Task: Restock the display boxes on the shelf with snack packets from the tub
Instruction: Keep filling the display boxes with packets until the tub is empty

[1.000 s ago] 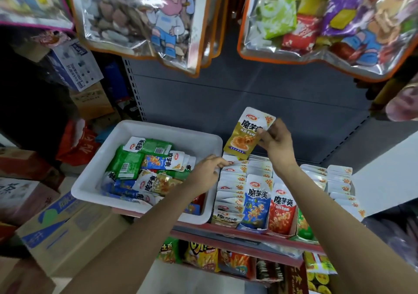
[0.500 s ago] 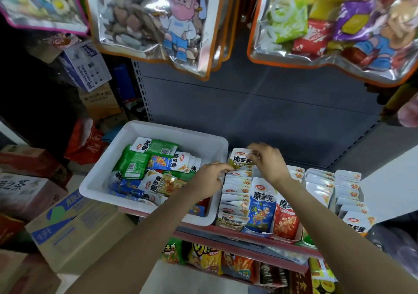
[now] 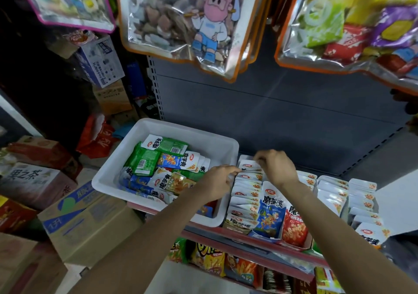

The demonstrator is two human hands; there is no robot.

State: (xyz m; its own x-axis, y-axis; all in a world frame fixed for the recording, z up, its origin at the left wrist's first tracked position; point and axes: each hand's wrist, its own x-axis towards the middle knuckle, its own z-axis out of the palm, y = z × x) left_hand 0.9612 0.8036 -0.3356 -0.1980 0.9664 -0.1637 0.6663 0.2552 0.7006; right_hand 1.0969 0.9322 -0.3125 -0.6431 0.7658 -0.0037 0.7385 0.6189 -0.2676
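A white tub (image 3: 144,158) sits on the shelf's left end, holding several loose green, blue and orange snack packets (image 3: 167,171). Right of it, display boxes (image 3: 271,237) hold upright rows of packets. My right hand (image 3: 279,168) pinches the top edge of a white-topped snack packet (image 3: 247,166) standing at the back of the leftmost row (image 3: 245,197). My left hand (image 3: 218,181) reaches over the tub's right rim, its fingertips pressing on that row and holding nothing.
More packet rows (image 3: 332,194) fill boxes further right. Large hanging snack bags (image 3: 181,22) dangle overhead. Cardboard cartons (image 3: 86,221) are stacked left of the shelf. A lower shelf (image 3: 226,264) carries chip bags.
My right hand brought the orange packet down from mid-air and slid it into the back of the leftmost row. My left hand moved slightly right against the row.
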